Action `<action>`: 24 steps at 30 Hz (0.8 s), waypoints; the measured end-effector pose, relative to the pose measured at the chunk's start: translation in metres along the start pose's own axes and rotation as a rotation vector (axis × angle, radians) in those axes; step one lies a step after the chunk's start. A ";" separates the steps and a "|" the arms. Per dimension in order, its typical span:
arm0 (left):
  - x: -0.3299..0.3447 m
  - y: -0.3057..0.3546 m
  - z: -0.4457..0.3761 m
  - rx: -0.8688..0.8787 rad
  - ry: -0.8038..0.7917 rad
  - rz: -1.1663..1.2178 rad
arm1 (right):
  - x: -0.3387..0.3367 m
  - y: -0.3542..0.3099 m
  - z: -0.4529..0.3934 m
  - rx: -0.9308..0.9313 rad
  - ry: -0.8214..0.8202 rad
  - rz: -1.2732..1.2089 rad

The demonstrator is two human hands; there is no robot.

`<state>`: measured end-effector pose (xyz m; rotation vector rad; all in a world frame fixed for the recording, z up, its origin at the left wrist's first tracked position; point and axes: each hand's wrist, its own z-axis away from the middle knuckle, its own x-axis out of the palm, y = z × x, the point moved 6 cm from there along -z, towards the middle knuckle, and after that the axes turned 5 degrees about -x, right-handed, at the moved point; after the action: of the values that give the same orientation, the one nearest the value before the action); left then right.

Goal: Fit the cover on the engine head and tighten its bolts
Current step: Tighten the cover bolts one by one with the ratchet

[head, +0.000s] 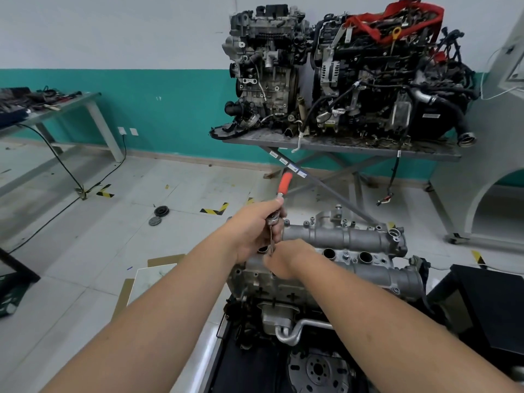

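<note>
A grey aluminium cover (344, 239) lies on top of the engine head (283, 287) in the lower middle of the head view. Several bolts stand along its far edge and between its round holes. My left hand (255, 231) grips a ratchet (284, 184) with an orange handle that points up and away. The tool's thin extension runs down at the cover's left end. My right hand (286, 260) holds the lower part of that extension just above the cover. The bolt under the tool is hidden by my hands.
A steel table (340, 146) behind carries two other engines (348, 72). A bench with tools (34, 103) stands at the left, with a black cable trailing over the floor. Cardboard sheets (153, 276) and two round parts (158, 215) lie on the floor. A black box (487, 302) stands at the right.
</note>
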<state>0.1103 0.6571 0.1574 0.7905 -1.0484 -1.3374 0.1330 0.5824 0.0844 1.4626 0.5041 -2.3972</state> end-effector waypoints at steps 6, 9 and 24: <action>0.017 -0.003 -0.006 -0.012 -0.129 -0.207 | 0.000 0.003 0.012 -0.066 0.023 -0.021; 0.022 -0.005 -0.009 -0.001 -0.139 -0.210 | 0.001 0.005 0.016 -0.088 0.054 -0.074; 0.000 -0.011 -0.010 0.001 -0.216 0.182 | 0.004 -0.001 0.002 -0.029 0.069 -0.056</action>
<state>0.1160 0.6549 0.1438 0.5447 -1.2601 -1.2853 0.1295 0.5821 0.0823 1.5430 0.6014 -2.3775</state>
